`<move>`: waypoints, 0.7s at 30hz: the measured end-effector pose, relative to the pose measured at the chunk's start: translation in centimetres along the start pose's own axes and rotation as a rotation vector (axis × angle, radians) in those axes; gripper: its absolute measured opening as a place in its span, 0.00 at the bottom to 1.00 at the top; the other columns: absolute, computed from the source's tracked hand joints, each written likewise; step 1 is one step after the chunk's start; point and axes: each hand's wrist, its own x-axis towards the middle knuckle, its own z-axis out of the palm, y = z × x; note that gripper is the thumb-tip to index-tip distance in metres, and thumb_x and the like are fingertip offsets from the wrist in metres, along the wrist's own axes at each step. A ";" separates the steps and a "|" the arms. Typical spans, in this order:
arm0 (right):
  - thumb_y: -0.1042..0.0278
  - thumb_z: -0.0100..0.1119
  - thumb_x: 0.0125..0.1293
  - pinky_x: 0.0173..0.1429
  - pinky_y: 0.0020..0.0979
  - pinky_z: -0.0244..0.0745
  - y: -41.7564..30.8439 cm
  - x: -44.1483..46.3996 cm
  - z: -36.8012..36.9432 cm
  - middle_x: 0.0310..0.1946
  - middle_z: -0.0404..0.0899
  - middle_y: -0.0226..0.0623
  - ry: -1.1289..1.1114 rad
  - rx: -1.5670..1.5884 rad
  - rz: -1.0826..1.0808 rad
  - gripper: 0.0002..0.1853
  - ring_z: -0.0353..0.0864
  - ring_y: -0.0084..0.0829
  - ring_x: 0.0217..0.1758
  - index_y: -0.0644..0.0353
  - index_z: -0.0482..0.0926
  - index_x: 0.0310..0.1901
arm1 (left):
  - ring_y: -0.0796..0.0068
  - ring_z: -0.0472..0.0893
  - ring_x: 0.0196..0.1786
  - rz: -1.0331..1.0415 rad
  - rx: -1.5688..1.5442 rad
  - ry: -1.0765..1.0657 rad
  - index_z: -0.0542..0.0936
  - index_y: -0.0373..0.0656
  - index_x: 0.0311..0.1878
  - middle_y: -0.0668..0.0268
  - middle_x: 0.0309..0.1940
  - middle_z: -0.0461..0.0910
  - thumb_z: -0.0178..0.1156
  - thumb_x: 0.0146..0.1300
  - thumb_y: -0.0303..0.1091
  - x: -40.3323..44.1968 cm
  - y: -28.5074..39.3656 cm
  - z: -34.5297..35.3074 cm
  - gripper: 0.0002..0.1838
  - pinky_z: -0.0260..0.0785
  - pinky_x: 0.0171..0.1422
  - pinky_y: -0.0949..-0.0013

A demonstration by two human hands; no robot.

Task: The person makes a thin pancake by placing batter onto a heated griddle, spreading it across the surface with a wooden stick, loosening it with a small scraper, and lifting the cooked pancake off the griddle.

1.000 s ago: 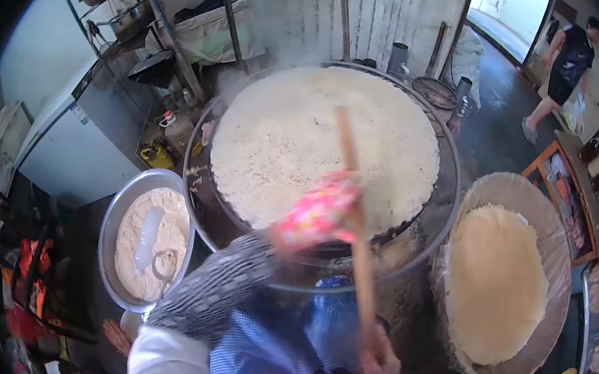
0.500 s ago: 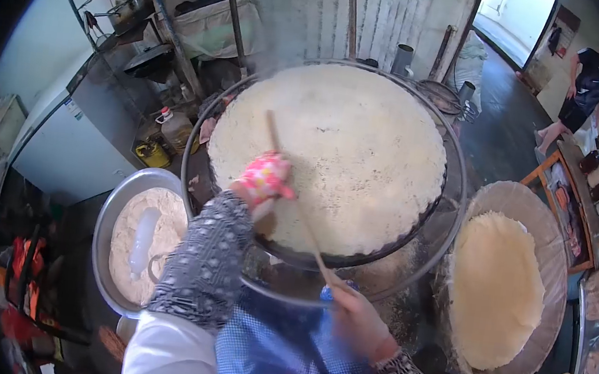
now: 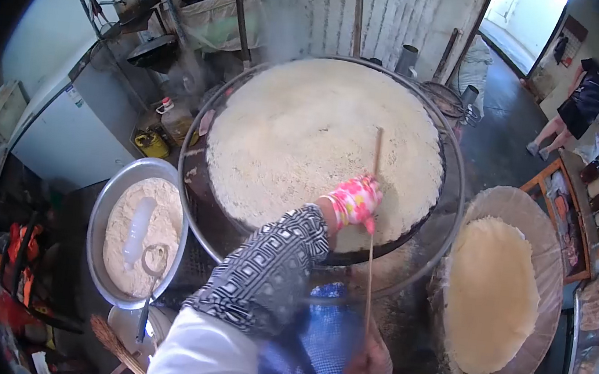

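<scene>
My left hand (image 3: 356,199), in a pink flowered glove, is closed round the upper part of a long thin wooden stick (image 3: 370,276). The stick's darker far end lies over a huge, pale, thin pancake (image 3: 305,136) on a round griddle (image 3: 425,220). Near the apron (image 3: 331,331), my right hand (image 3: 373,373) is closed on the lower end of the stick; its fingers are partly blurred. The pancake's surface is speckled and rough in the near half, and steam rises at its far left edge.
At left stands a metal basin (image 3: 96,252) of flour with a ladle (image 3: 153,263). A lined round basket (image 3: 548,304) at right holds a finished flat sheet (image 3: 490,297). A wooden cabinet (image 3: 570,210) stands beyond it, with a person (image 3: 589,98) behind.
My left hand has swung right across the pancake with the stick, which now stands nearly upright in view. My right hand has moved down towards my body. The person at back right has shifted.
</scene>
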 end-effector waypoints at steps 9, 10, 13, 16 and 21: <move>0.57 0.39 0.73 0.20 0.20 0.51 3.8 7.5 1.2 0.13 0.55 0.20 -0.542 0.712 0.575 0.18 0.52 0.15 0.13 0.36 0.63 0.63 | 0.43 0.70 0.54 -0.311 -0.046 0.142 0.75 0.35 0.35 0.49 0.39 0.75 0.59 0.37 0.67 -12.6 -7.7 -1.2 0.38 0.56 0.67 0.53; 0.58 0.40 0.73 0.19 0.20 0.50 5.0 8.3 1.6 0.13 0.54 0.19 -0.565 0.506 0.500 0.18 0.51 0.15 0.13 0.36 0.64 0.62 | 0.43 0.70 0.54 -0.326 -0.043 0.145 0.75 0.35 0.35 0.49 0.39 0.75 0.59 0.37 0.67 -14.6 -7.6 -1.9 0.38 0.56 0.67 0.53; 0.60 0.45 0.70 0.17 0.18 0.49 1.4 5.6 7.1 0.14 0.58 0.20 -0.490 0.082 0.390 0.19 0.53 0.15 0.12 0.41 0.66 0.62 | 0.46 0.71 0.51 -0.367 -0.092 0.362 0.72 0.36 0.29 0.53 0.36 0.73 0.61 0.39 0.59 -20.5 -5.6 -5.6 0.30 0.60 0.62 0.52; 0.60 0.51 0.65 0.53 0.28 0.71 3.9 7.7 8.0 0.48 0.77 0.39 -0.515 -0.675 -0.804 0.24 0.76 0.29 0.50 0.61 0.68 0.60 | 0.52 0.72 0.50 -0.506 0.031 0.071 0.74 0.33 0.33 0.54 0.40 0.74 0.67 0.31 0.45 -24.8 -4.9 -6.3 0.28 0.62 0.61 0.56; 0.70 0.56 0.62 0.37 0.24 0.72 4.0 0.4 5.2 0.39 0.80 0.34 -0.363 -0.476 -0.351 0.26 0.76 0.21 0.32 0.59 0.67 0.63 | 0.37 0.59 0.64 -0.544 0.136 0.319 0.59 0.28 0.60 0.39 0.59 0.62 0.40 0.49 0.76 -30.1 1.7 -2.5 0.55 0.47 0.67 0.39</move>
